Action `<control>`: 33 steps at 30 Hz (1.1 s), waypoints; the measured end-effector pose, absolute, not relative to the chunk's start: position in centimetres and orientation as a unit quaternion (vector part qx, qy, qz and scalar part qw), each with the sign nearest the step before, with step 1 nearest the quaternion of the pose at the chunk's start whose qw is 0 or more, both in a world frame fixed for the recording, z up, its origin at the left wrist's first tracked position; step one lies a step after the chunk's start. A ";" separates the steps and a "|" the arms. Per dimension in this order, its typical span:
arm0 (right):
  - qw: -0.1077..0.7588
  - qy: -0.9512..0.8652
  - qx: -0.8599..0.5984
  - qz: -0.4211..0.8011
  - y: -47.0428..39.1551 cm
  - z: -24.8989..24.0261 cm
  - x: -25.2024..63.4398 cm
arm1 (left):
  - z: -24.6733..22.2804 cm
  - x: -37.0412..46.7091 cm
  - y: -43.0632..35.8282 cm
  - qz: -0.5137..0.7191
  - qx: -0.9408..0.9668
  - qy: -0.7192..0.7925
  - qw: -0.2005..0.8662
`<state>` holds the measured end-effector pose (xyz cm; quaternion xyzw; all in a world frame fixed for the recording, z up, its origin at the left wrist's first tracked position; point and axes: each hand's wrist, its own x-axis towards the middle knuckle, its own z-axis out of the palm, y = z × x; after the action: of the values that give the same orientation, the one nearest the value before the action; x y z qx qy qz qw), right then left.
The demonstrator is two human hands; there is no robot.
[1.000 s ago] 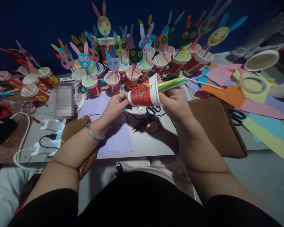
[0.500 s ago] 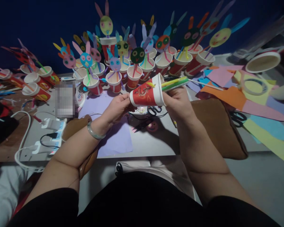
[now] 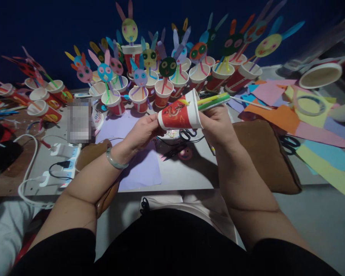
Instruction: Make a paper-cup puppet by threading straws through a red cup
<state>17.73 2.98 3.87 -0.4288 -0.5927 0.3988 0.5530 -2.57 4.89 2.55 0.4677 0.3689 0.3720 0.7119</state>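
A red and white paper cup (image 3: 176,112) lies tipped on its side in the air above the table, its mouth facing right. My left hand (image 3: 145,130) is closed on its base end. By the rim, my right hand (image 3: 218,122) grips yellow and green drinking straws (image 3: 214,100) that reach into the cup's mouth; its hidden fingers leave unclear how firmly they touch the cup. A small yellow straw tip (image 3: 184,102) shows at the cup's side. Below the cup lie scissors (image 3: 175,152) and a round pink piece (image 3: 185,153) on the table.
Rows of paper cups with rabbit-faced straw figures (image 3: 139,76) stand along the back. A power strip (image 3: 71,165) with white cables is at left. Coloured paper (image 3: 278,115), a tape roll (image 3: 309,105), black-handled scissors (image 3: 290,145) and a brown cushion (image 3: 258,157) lie at right.
Hardly anything differs. Both hands keep the cup and straws in nearly the same place, with only a very slight shift of the view.
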 end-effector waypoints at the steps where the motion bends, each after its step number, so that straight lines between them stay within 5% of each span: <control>1: 0.553 -0.593 -0.431 0.396 3.0 3.8 17.7 | 2.5 -2.6 4.9 0.373 0.468 0.370 0.710; 33: 0.520 -0.628 -0.459 0.352 4.1 2.8 17.8 | 0.6 -2.0 5.8 0.392 0.409 0.395 0.723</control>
<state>17.80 4.13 2.81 -0.4588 -0.6282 0.3524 0.5203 -1.99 5.79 0.61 0.4092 0.3949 0.3923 0.7230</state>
